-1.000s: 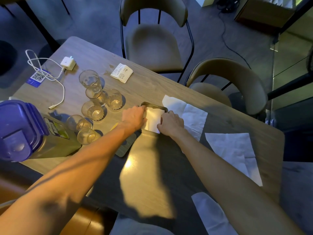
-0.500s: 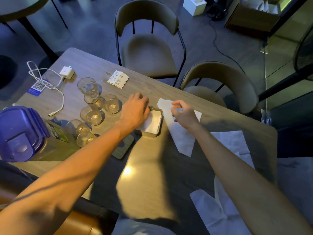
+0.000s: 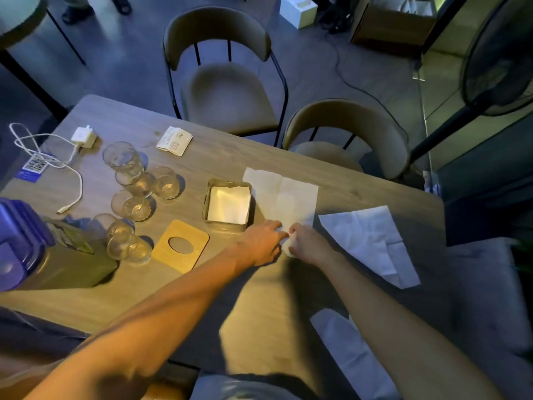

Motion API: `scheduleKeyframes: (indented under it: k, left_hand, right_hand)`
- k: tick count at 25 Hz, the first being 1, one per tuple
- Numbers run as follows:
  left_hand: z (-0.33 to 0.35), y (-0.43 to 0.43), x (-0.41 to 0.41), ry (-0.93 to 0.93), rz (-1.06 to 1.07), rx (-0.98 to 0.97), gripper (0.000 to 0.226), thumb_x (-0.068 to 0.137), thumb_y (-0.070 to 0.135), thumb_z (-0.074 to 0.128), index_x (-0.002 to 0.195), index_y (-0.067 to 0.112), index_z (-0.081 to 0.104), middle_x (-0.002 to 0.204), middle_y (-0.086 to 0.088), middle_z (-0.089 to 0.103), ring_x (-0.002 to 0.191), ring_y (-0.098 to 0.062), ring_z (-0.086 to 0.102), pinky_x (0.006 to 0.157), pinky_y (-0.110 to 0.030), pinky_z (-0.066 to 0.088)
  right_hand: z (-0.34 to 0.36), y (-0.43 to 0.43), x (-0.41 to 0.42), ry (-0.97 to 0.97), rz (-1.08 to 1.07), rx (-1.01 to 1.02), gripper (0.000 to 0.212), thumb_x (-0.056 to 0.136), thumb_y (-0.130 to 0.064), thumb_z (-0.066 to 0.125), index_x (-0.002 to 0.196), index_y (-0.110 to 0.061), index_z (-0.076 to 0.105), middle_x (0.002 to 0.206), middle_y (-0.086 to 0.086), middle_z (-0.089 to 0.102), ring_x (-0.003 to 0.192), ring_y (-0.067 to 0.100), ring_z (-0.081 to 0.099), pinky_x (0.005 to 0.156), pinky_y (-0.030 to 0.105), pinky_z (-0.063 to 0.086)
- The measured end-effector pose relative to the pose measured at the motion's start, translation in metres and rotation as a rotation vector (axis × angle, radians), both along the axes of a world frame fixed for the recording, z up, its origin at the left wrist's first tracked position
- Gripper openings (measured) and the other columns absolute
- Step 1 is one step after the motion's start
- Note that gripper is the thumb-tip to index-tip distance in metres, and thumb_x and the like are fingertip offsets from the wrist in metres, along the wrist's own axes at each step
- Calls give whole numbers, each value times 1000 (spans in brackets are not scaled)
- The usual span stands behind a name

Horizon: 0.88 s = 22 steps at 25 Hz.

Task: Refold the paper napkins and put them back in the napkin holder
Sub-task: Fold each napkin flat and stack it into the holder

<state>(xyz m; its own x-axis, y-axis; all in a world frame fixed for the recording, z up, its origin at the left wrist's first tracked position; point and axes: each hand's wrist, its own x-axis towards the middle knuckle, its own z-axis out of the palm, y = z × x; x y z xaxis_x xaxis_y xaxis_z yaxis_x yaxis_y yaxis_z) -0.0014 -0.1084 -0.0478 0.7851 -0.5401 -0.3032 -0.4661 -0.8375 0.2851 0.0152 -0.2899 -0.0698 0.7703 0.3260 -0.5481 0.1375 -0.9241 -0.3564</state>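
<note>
Napkin holder [image 3: 205,204] sits mid-desk [image 3: 219,157] with a folded stack inside, and an opened-out napkin [image 3: 284,197] lies just beside it at its 3 o'clock. Left hand [image 3: 264,242] and right hand [image 3: 311,244] both pinch that napkin's 6 o'clock edge, fingertips nearly meeting. Another loose napkin [image 3: 366,238] lies further out at 3 o'clock.

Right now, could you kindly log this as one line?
napkin: flat beside napkin holder | left hand: pinches near edge | right hand: pinches near edge
</note>
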Motion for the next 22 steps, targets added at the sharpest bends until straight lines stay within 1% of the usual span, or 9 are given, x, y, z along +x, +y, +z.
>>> scheduleKeyframes:
  k: [3, 6, 9, 12, 14, 16, 17, 19, 22]
  left_hand:
    - [-22, 6, -17, -4, -96, 128, 53, 98, 34, 53, 149, 22, 41, 150, -11, 40, 136, -31, 40, 110, -46, 40]
    - [-34, 10, -33, 25, -70, 93, 57, 98, 32, 54, 151, 22, 35, 154, -9, 34, 141, -30, 33, 114, -45, 35]
    - [-36, 15, -45, 14, 62, -191, 53, 97, 26, 55, 147, 21, 40, 148, -3, 44, 135, -22, 43, 112, -39, 40]
    - [-42, 23, -51, 141, 477, -521, 39, 96, 19, 58, 134, 20, 50, 131, -1, 54, 116, -17, 55, 102, -30, 47]
    - [-40, 22, -50, 367, 812, -666, 29, 99, 18, 55, 128, 15, 53, 112, -9, 62, 100, -24, 62, 93, -38, 54]
    - [-26, 15, -49, 762, 1085, -871, 28, 105, 25, 48, 125, 5, 52, 99, -15, 63, 87, -27, 64, 82, -40, 58]
    - [-18, 11, -48, 936, 1159, -972, 30, 106, 30, 44, 123, 7, 51, 100, -17, 64, 87, -27, 65, 79, -36, 59]
    - [-7, 4, -45, 1149, 1222, -1149, 32, 106, 43, 41, 125, 18, 50, 117, -23, 66, 106, -32, 67, 89, -37, 57]
    - [-7, -7, -43, 1248, 1289, -1360, 42, 103, 48, 43, 131, 18, 51, 125, -23, 66, 119, -34, 64, 100, -43, 52]
  right_hand:
    - [4, -6, -10, 12, -31, -9, 50, 94, -22, 64, 139, -23, 43, 126, 5, 57, 105, 20, 62, 88, 36, 56]
    - [4, -9, -27, -14, 27, -31, 47, 93, -32, 67, 133, -24, 44, 127, 3, 59, 109, 20, 62, 90, 34, 55]
    - [0, -9, -41, -27, 66, -76, 29, 96, -32, 63, 120, -22, 50, 119, 3, 62, 101, 19, 62, 83, 29, 51]
    - [1, -7, -42, -61, 33, -11, 19, 100, -29, 56, 114, -17, 61, 111, 3, 65, 95, 17, 62, 80, 25, 49]
    - [6, -7, -39, -102, -63, 121, 20, 100, -27, 56, 108, -13, 66, 104, 3, 65, 92, 16, 60, 77, 24, 48]
    - [12, -7, -33, -140, -202, 287, 16, 97, -21, 56, 90, -10, 65, 85, 3, 61, 77, 12, 55, 67, 24, 42]
    - [16, -6, -31, -157, -255, 352, 19, 95, -17, 57, 78, -9, 59, 73, 1, 54, 67, 9, 48, 62, 26, 37]
    - [22, -7, -31, -191, -274, 424, 30, 92, -13, 59, 65, -15, 47, 59, -1, 40, 57, 12, 36, 57, 29, 30]
    - [25, -12, -40, -110, -216, 406, 19, 90, -23, 66, 73, -20, 60, 67, -7, 55, 64, 8, 51, 62, 21, 41]
